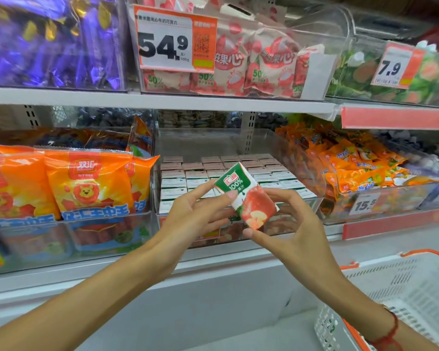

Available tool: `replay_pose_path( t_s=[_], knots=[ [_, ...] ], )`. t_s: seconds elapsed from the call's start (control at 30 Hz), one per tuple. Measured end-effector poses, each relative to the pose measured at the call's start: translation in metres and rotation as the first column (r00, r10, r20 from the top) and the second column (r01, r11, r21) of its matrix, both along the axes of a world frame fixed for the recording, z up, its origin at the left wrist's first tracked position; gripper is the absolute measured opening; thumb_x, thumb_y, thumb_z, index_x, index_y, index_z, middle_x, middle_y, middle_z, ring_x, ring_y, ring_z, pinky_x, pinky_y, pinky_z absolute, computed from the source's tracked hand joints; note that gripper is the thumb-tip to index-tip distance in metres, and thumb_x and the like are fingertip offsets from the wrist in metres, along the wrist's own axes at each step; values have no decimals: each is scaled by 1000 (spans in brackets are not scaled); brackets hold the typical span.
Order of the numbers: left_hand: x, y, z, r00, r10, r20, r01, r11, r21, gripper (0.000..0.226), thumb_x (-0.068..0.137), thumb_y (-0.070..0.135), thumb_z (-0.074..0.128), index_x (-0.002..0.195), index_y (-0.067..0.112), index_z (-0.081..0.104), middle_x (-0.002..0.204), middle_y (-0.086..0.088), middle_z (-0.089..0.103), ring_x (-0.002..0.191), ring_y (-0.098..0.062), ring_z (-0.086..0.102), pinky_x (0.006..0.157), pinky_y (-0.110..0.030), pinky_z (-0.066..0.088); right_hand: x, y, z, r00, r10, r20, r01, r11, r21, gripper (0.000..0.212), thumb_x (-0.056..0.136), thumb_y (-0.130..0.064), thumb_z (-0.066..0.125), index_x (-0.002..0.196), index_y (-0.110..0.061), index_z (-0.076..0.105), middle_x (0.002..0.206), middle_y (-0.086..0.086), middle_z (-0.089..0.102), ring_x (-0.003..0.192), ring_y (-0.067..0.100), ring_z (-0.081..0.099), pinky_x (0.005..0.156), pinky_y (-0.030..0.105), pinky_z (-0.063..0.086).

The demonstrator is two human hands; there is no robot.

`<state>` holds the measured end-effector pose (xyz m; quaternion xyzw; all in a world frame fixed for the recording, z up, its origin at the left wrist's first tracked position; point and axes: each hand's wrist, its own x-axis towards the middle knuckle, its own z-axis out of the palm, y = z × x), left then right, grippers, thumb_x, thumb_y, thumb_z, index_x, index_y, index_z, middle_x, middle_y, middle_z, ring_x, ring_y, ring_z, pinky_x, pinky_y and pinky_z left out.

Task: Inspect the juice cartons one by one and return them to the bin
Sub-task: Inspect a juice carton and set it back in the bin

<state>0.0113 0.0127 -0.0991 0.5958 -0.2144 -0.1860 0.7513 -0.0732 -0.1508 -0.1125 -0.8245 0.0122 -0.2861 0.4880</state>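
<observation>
Fingers of both hands (left (188, 216), right (289, 219)) pinching tilted juice carton (243, 196), above carton-filled bin (312, 171)

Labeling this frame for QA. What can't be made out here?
Head view only:
- Juice carton: back and underside face away; the left hand and right hand cover its edges.
- Cartons in the clear bin: only tops show; their print is too small.
- Price tag below the orange packets: blurred.
- White basket: cut by the right and bottom edges.
</observation>
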Motion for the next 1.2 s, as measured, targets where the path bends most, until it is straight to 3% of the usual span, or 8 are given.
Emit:
replay_pose_path(
  t_s=[0.1,0.23,0.47,0.7,0.87,0.93,1.13,1.2],
  knots=[
    [-4,2,-1,970,95,225,-115,990,79,37,75,28,79,107,37,64,97,17,74,88,7,69,63,-8,51,-1,-6,-1,994,109,-17,-109,994,21,61,67,-15,87,116,-33,55,116,-16,63,104,5,62,81,16,52],
    [-12,6,-3,874,47,483,-103,991,89,40,75,6,80,108,25,66,108,18,71,100,0,68,78,-11,52,0,-17,4,985,173,5,-173,984,47,51,74,-7,81,115,-29,61,116,-8,66,105,6,64,88,18,52],
    [-17,6,-5,706,52,707,-160,983,88,39,71,11,81,102,29,65,108,17,68,110,4,60,84,-5,46,0,-19,2,974,178,143,-165,981,-98,44,72,-3,80,101,-33,65,107,-12,64,107,11,61,83,13,51],
    [-8,10,0,742,8,670,-199,957,210,55,77,32,74,127,44,53,115,26,61,115,5,53,86,-7,46,5,-24,0,982,142,124,-140,990,-30,44,76,-3,78,108,-31,67,111,-14,65,106,8,60,80,13,52],
    [6,10,10,608,-90,789,-292,899,327,48,82,43,64,128,45,52,121,27,58,115,8,51,90,-7,43,14,-30,3,990,99,101,-82,983,-165,40,78,-32,75,117,-38,64,112,-19,63,107,10,60,81,20,54],
    [19,3,15,653,-44,756,-288,908,303,49,81,49,62,129,41,55,120,26,61,113,7,54,90,-11,47,25,-38,8,993,61,105,-34,968,-247,43,81,-47,67,123,-39,61,117,-25,61,110,6,58,85,20,52],
    [95,-69,29,839,193,508,-331,923,196,31,88,21,71,118,22,62,111,10,69,99,-8,66,87,-26,53,61,-84,6,976,-178,-126,58,768,-638,43,98,-40,47,140,-33,42,144,-16,43,132,3,38,105,20,31],
    [128,-100,33,859,245,450,-371,904,214,35,87,17,72,119,16,61,108,4,67,88,-8,62,75,-15,49,67,-93,-2,956,-217,-195,23,723,-690,40,100,-43,37,139,-34,43,145,-16,41,133,3,35,104,18,28]
  ],
)
